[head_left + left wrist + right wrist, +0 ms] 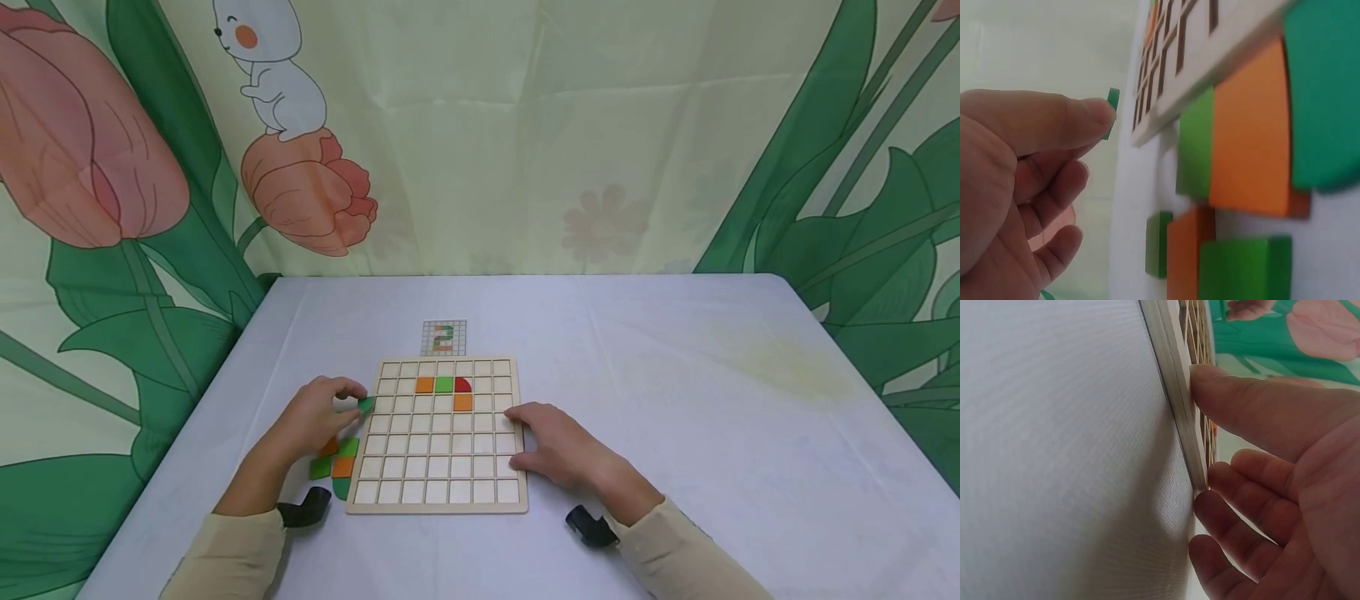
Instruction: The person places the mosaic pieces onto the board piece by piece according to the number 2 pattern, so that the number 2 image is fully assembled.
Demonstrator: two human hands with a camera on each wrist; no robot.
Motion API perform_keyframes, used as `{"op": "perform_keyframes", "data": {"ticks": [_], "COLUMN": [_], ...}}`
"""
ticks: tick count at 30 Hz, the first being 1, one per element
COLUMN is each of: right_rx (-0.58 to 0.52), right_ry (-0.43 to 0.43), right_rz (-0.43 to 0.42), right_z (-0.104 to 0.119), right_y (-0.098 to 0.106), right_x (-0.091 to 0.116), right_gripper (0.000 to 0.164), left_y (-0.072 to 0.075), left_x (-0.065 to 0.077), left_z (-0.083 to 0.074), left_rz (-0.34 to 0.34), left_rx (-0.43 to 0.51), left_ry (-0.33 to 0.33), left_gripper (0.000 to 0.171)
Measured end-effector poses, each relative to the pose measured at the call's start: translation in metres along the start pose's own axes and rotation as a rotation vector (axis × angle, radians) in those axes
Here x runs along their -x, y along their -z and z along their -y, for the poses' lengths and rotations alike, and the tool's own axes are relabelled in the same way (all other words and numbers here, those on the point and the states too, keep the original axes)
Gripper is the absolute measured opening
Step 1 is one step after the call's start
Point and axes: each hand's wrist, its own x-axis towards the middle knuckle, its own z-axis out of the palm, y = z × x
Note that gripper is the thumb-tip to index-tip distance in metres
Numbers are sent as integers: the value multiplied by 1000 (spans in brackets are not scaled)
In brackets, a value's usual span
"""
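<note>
My left hand point(313, 419) pinches a small dark green tile point(1112, 112) between thumb and finger, at the left edge of a wooden grid board point(437, 507). Seated in the board's upper cells are an orange tile point(425, 385), a light green tile point(444, 384) and a red tile with one rounded corner point(462, 385). A second orange tile point(462, 402) sits right below the red one. On the board's right rim rest the thumb and fingertips of my right hand point(562, 446), spread and loosely bent.
Left of the board lies a loose group of orange, light green point(321, 467) and dark green point(341, 487) tiles, some of them under the left wrist. A small card with a gridded coloured figure point(443, 337) lies just behind the board. White cloth covers the table point(675, 375).
</note>
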Motion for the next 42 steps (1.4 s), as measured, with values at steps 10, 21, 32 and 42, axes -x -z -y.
{"op": "perform_keyframes", "data": {"ticks": [10, 21, 32, 42], "right_rx": [-3, 6, -1, -8], "right_ry": [-13, 1, 0, -18], "right_rz": [-4, 9, 0, 0], "right_z": [-1, -1, -2, 0], "right_y": [0, 0, -1, -1], "right_x": [-2, -2, -1, -1], "right_gripper": [61, 62, 62, 62], "left_y": [-5, -20, -41, -60], "left_x": [1, -1, -6, -14], "left_z": [-14, -32, -54, -74], "left_rz": [22, 49, 67, 93], "left_rx": [-6, -4, 0, -17], "left_ry": [-27, -106, -151, -212], "left_gripper": [22, 16, 12, 10]}}
